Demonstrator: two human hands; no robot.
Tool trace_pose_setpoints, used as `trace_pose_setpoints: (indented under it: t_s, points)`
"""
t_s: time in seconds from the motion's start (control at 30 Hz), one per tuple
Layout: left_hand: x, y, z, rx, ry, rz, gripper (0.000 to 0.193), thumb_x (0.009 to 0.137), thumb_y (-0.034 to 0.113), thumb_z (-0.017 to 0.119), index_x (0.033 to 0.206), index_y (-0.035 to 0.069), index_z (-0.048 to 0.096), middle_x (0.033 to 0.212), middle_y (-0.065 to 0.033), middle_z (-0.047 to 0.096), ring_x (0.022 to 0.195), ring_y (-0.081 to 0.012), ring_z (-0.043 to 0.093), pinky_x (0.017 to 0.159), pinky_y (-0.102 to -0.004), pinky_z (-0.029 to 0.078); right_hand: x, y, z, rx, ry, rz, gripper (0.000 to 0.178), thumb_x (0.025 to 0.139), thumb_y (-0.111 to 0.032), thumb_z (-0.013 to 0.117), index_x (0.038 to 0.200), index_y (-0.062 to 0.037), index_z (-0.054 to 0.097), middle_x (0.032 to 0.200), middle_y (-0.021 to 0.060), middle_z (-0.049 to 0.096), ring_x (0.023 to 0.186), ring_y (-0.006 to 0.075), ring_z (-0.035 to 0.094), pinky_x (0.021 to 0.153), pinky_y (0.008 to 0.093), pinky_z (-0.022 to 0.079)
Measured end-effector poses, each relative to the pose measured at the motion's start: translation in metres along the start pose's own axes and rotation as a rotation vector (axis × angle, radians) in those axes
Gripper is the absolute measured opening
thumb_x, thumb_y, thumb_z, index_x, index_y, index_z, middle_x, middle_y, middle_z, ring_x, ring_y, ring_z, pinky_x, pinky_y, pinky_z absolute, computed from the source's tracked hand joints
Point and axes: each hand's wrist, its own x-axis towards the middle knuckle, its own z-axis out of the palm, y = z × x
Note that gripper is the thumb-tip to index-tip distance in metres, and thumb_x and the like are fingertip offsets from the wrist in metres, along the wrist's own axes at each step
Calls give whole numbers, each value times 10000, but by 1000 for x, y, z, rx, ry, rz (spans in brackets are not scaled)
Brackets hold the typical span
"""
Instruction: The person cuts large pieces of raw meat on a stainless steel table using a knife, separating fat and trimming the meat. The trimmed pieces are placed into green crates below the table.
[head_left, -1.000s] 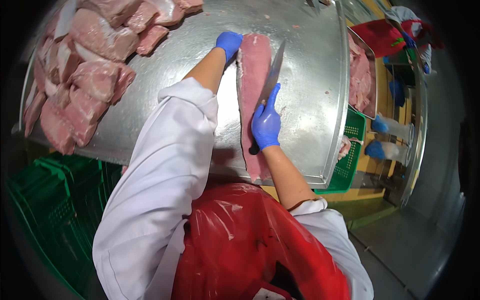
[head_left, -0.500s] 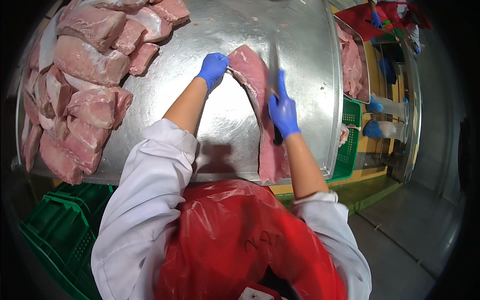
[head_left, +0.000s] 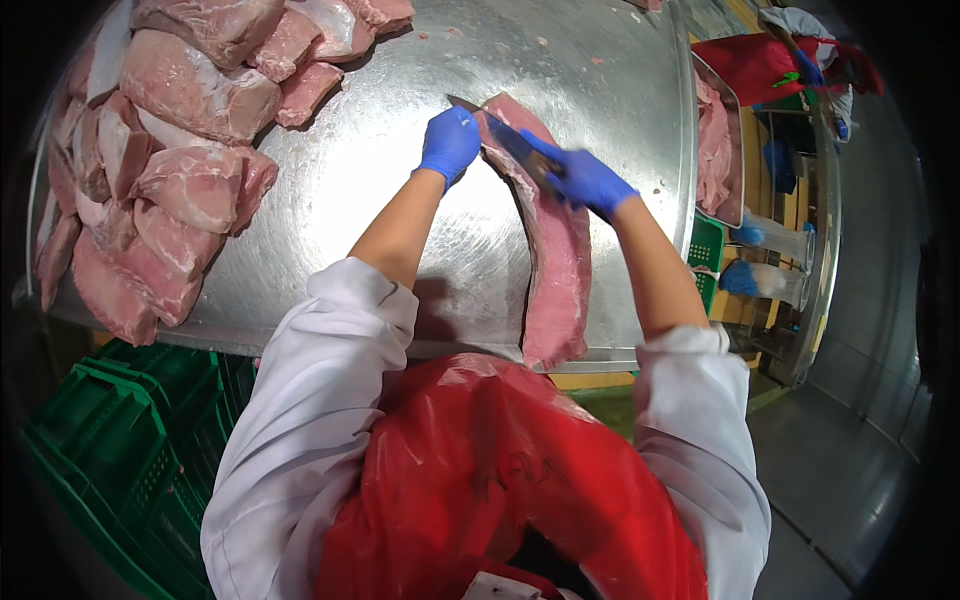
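A long, curved piece of pink raw meat lies on the metal table, running from its middle down to the near edge. My left hand, in a blue glove, is closed at the far left edge of this meat, pinching it there; its fingertips are partly hidden. In my blue-gloved right hand is a knife, gripped by its dark handle. The blade lies slantwise across the far end of the meat, its tip pointing up and left, just beyond my left fist.
Large cuts of raw meat are heaped at the table's left. Green crates stand below the near left edge. Beyond the right edge are a metal tray of meat, a green basket and another person in a red apron.
The knife has swung from pointing straight away from me to slanting left across the meat's far end. My right hand has turned with it. My left hand stays at the meat's edge.
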Motion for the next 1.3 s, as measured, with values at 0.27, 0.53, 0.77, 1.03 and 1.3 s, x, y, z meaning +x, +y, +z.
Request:
trace_pose_setpoints:
  t_s: [0.27, 0.53, 0.77, 1.03, 1.3]
  points:
    - [-15, 26, -27, 128, 80, 80, 220, 940, 223, 590, 960, 21, 676, 968, -253, 700, 924, -434, 679, 820, -498, 540, -20, 28, -44, -13, -253, 4, 653, 1017, -202, 561, 1571, -452, 323, 832, 39, 635, 616, 99, 550, 594, 278, 519]
    - [-28, 76, -36, -199, 103, 256, 191, 929, 190, 632, 961, 16, 705, 869, -150, 711, 802, -250, 673, 759, -359, 533, 10, 27, -24, -80, -207, -158, 682, 991, -153, 569, 1573, -426, 343, 782, 60, 645, 616, 114, 568, 596, 294, 523]
    - [-62, 89, -62, -487, 22, 156, 129, 954, 130, 645, 976, 19, 706, 817, -6, 641, 741, -90, 571, 680, -256, 478, -73, 49, -22, -64, -269, -51, 698, 996, -153, 522, 1601, -402, 277, 831, 77, 662, 636, 129, 575, 564, 309, 513]
    - [-134, 112, -109, -884, -25, -2, 161, 974, 160, 676, 1065, 27, 665, 840, 18, 599, 695, -47, 500, 622, -201, 422, -169, 94, -2, -81, -384, -104, 704, 1031, -173, 457, 1637, -340, 141, 735, 86, 635, 577, 158, 617, 608, 338, 566]
    - [-374, 51, -247, -237, -40, -404, 188, 940, 198, 678, 817, 81, 598, 780, 33, 550, 681, -76, 485, 569, -266, 379, -191, 121, 92, 983, -87, -234, 834, 977, -6, 510, 1655, -255, 94, 817, 72, 623, 588, 98, 576, 514, 249, 482]
